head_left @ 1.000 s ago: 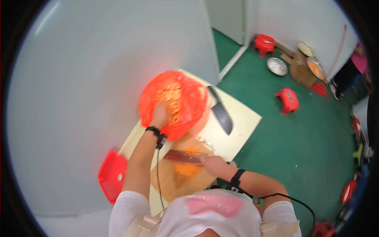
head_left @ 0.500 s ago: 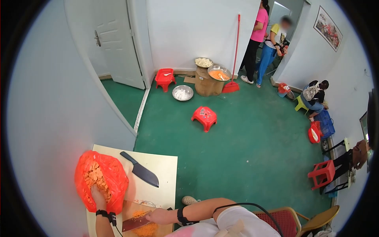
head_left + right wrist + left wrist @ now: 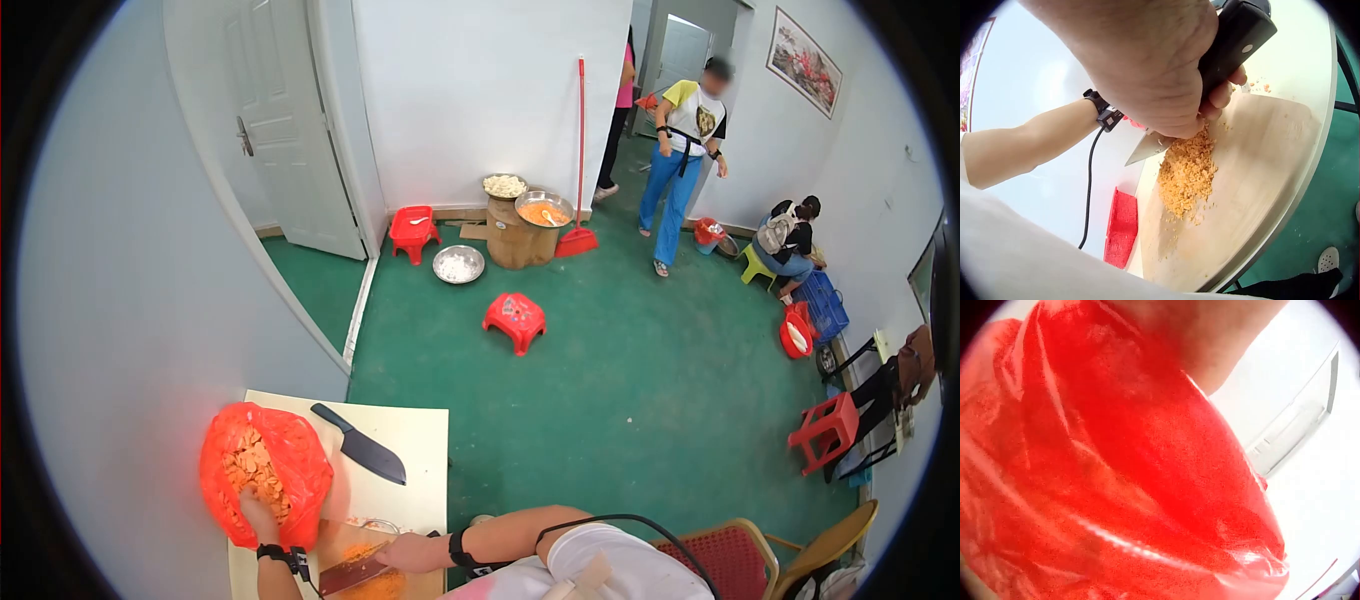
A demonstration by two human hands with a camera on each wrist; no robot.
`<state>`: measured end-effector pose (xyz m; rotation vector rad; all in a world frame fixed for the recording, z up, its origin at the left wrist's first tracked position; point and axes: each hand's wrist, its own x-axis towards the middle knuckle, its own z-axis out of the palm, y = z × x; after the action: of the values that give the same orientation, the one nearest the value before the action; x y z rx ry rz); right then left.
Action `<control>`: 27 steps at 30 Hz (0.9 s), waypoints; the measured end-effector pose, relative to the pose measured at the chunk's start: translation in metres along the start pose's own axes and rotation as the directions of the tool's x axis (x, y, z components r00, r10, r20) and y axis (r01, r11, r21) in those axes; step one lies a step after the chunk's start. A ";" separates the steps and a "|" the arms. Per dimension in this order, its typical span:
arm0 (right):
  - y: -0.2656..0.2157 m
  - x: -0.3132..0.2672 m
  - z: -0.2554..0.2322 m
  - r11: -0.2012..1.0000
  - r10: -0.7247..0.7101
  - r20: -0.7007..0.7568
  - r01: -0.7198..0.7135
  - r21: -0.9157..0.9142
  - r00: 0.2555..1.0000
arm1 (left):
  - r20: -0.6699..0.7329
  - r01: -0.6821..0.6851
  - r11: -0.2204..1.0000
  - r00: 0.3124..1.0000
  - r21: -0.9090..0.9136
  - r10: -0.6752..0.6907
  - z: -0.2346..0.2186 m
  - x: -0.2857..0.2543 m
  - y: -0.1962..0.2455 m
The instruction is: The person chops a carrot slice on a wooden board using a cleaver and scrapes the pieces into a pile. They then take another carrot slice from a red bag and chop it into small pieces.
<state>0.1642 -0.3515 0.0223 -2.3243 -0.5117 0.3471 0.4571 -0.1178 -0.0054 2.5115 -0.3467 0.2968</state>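
My left hand (image 3: 258, 515) reaches into a red plastic bag (image 3: 312, 470) of orange carrot slices (image 3: 250, 462); its fingers are hidden among them. Red plastic fills most of the left wrist view. With my right hand (image 3: 1147, 69) I grip the black handle (image 3: 1238, 44) of a kitchen knife, its broad blade (image 3: 350, 574) low over the wooden cutting board (image 3: 1266, 150). Finely chopped carrot (image 3: 1185, 175) lies heaped on the board beside the blade. A second, dark-bladed knife (image 3: 372, 456) rests on the cream table (image 3: 425, 430) beyond the bag.
A red stool (image 3: 516, 318) stands on the green floor. Along the back wall are a metal bowl (image 3: 458, 265), a pan of orange food (image 3: 545, 209) and a red broom (image 3: 580, 150). One person (image 3: 685, 150) stands by the doorway; another (image 3: 790, 235) sits at right. Chairs (image 3: 720, 560) are beside me.
The head view has swung up from the table toward the room. My left hand stays in the bag and my right keeps the knife. The person in yellow sleeves has come forward from the doorway.
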 end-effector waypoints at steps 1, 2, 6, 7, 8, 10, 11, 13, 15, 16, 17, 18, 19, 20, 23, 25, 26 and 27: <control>0.001 0.000 0.005 0.999 -0.008 0.005 0.008 -0.035 1.000 | -0.045 -0.010 0.998 0.999 -0.055 0.008 0.003 0.000 -0.007; 0.002 0.002 0.009 0.997 -0.015 0.012 0.016 -0.070 1.000 | -0.052 -0.014 0.998 0.999 -0.061 0.011 0.004 0.003 -0.010; -0.006 0.007 0.014 0.987 0.103 0.062 -0.094 -0.133 0.993 | -0.031 0.180 0.914 0.978 -0.363 -0.205 0.008 0.008 -0.030; -0.011 0.006 0.010 0.987 0.098 0.067 -0.089 -0.132 0.993 | 0.059 0.320 0.855 0.944 -0.409 -0.325 0.003 0.012 -0.034; -0.016 0.004 0.007 0.985 0.108 0.056 -0.099 -0.144 0.993 | 0.088 0.372 0.786 0.921 -0.495 -0.380 -0.020 0.003 0.000; -0.021 0.004 0.009 0.982 0.119 0.051 -0.110 -0.151 0.992 | 0.167 0.419 0.631 0.892 -0.653 -0.420 -0.034 -0.002 0.008; -0.020 0.004 0.016 0.975 0.133 0.027 -0.126 -0.182 0.991 | 0.252 0.451 0.441 0.862 -0.776 -0.439 -0.041 -0.008 0.009; -0.020 0.003 0.022 0.973 0.104 -0.022 -0.106 -0.203 0.994 | 0.280 0.450 0.373 0.859 -0.811 -0.429 -0.056 -0.018 0.009; -0.026 0.001 0.020 0.965 0.114 -0.047 -0.122 -0.234 0.992 | 0.307 0.451 0.306 0.855 -0.838 -0.418 -0.075 -0.037 0.009; -0.031 -0.001 0.016 0.965 0.125 -0.065 -0.137 -0.226 0.990 | 0.301 0.423 0.271 0.868 -0.865 -0.394 -0.089 -0.050 0.014; -0.036 -0.002 0.014 0.964 0.136 -0.084 -0.152 -0.218 0.987 | 0.292 0.392 0.235 0.883 -0.889 -0.368 -0.103 -0.065 0.017; -0.030 0.002 0.022 0.951 0.140 -0.095 -0.160 -0.264 0.986 | 0.283 0.388 0.264 0.890 -0.883 -0.358 -0.116 -0.081 0.016; -0.034 0.002 0.023 0.955 0.137 -0.092 -0.156 -0.253 0.986 | 0.285 0.394 0.273 0.887 -0.878 -0.364 -0.129 -0.099 0.017; -0.037 0.002 0.019 0.947 0.148 -0.100 -0.170 -0.272 0.984 | 0.281 0.407 0.271 0.871 -0.873 -0.403 -0.142 -0.121 0.018; -0.056 -0.004 0.005 0.955 0.184 -0.116 -0.206 -0.215 0.976 | 0.276 0.423 0.262 0.847 -0.867 -0.454 -0.167 -0.194 0.006; -0.073 -0.010 0.000 0.964 0.210 -0.121 -0.226 -0.142 0.970 | 0.317 0.483 0.247 0.807 -0.840 -0.498 -0.169 -0.244 -0.021; -0.079 -0.013 -0.001 0.970 0.222 -0.112 -0.231 -0.077 0.969 | 0.347 0.508 0.219 0.787 -0.833 -0.510 -0.169 -0.268 -0.030; -0.085 -0.016 0.002 0.971 0.238 -0.101 -0.240 -0.009 0.966 | 0.379 0.535 0.189 0.766 -0.823 -0.519 -0.169 -0.293 -0.037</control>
<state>0.1268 -0.3019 0.0819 -2.4151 -0.1868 0.3378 0.1700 0.0615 0.0288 1.3366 0.3472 -0.1959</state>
